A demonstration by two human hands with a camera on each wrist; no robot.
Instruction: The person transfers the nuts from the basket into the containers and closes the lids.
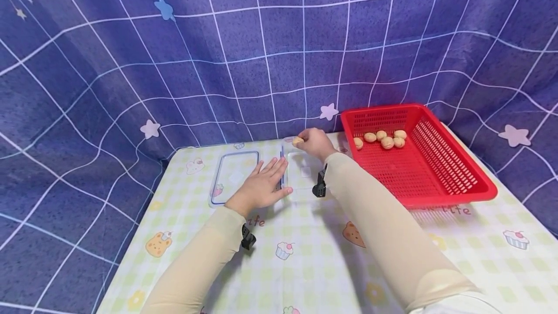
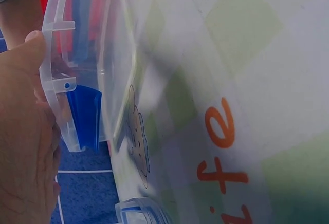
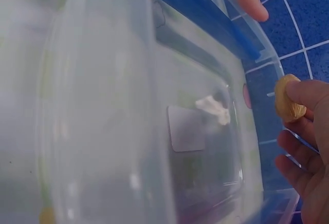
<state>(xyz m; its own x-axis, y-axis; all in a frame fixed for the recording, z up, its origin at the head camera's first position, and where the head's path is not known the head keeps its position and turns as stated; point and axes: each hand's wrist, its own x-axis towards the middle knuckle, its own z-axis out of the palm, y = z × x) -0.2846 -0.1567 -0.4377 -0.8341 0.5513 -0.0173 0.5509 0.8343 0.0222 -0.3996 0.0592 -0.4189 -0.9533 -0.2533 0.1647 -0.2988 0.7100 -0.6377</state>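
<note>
A clear plastic food container (image 1: pixel 301 195) with blue side clips stands open-topped at the table's back middle. My right hand (image 1: pixel 317 143) pinches a tan walnut (image 3: pixel 288 100) between thumb and fingers, over the container's far rim. With fingers spread and straight, my left hand (image 1: pixel 263 187) rests against the container's left side; in the left wrist view its thumb (image 2: pixel 35 47) touches the rim. The container's inside, seen in the right wrist view, shows a pale square mark on its bottom. Left of it lies the clear lid (image 1: pixel 238 153) with a blue seal.
A red plastic basket (image 1: pixel 453 196) stands to the right, with several walnuts (image 1: pixel 387 143) toward its far left. A patterned cloth (image 1: pixel 279 275) covers the table. Behind the table hangs a blue curtain (image 1: pixel 279 62) with white lines and stars.
</note>
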